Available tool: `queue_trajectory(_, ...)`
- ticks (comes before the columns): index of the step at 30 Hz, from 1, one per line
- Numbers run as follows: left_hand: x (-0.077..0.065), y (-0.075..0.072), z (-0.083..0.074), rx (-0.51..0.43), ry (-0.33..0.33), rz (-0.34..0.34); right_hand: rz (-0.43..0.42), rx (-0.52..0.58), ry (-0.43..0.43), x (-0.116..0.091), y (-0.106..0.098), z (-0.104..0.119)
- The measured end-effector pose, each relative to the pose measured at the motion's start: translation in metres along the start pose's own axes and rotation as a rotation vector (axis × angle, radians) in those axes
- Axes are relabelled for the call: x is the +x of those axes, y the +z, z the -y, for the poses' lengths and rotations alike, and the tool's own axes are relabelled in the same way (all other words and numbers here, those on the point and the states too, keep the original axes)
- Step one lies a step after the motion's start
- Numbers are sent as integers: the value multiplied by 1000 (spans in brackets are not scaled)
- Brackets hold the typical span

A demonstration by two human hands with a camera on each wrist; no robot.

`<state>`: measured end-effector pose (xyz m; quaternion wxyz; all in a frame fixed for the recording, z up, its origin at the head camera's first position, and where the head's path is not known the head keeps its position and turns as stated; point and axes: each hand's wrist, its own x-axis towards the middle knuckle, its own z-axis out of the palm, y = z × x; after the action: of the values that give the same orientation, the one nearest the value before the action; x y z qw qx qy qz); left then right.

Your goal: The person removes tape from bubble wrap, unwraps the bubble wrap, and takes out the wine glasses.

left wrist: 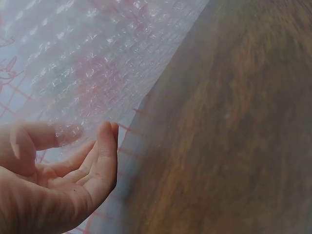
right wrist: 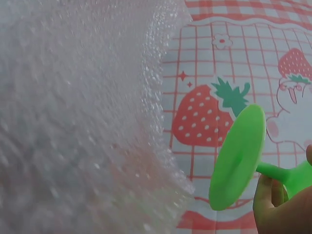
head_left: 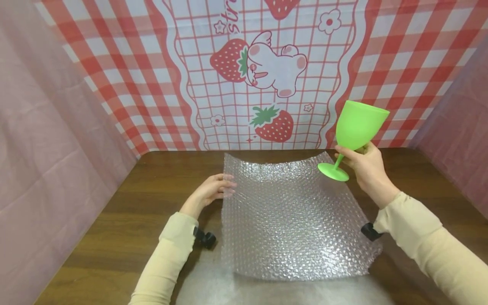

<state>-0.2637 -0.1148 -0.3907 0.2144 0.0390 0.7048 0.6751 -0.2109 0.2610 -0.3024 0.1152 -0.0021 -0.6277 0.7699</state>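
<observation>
A bright green plastic goblet (head_left: 360, 125) is held tilted above the right side of the bubble wrap. My right hand (head_left: 366, 165) grips it by the stem, just under the bowl. Its round foot (right wrist: 239, 158) faces the camera in the right wrist view. The clear bubble wrap (head_left: 289, 216) is spread across the middle, its far edge curling up. My left hand (head_left: 211, 190) is at the wrap's left edge, fingers loosely bent and their tips showing through the plastic. Thumb and fingertips stand apart in the left wrist view, with wrap (left wrist: 97, 63) overlapping the thumb tip.
A dark brown wooden table (head_left: 114, 220) lies under everything. Behind it hangs a red-checked strawberry cloth (head_left: 194, 84), with pink curtains (head_left: 49, 127) at the sides. A translucent whitish sheet (head_left: 282, 292) lies at the near edge. Black wrist mounts (head_left: 206, 238) are on both sleeves.
</observation>
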Motion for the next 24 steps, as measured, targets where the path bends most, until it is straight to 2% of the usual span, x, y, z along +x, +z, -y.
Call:
queue_trajectory(11,1,1,1,-8,-2,-10,-12,66,-21,6,-17,5)
queue_trajectory(24,0,0,0,-13,4,4,-50,150,-48,15,-37,-2)
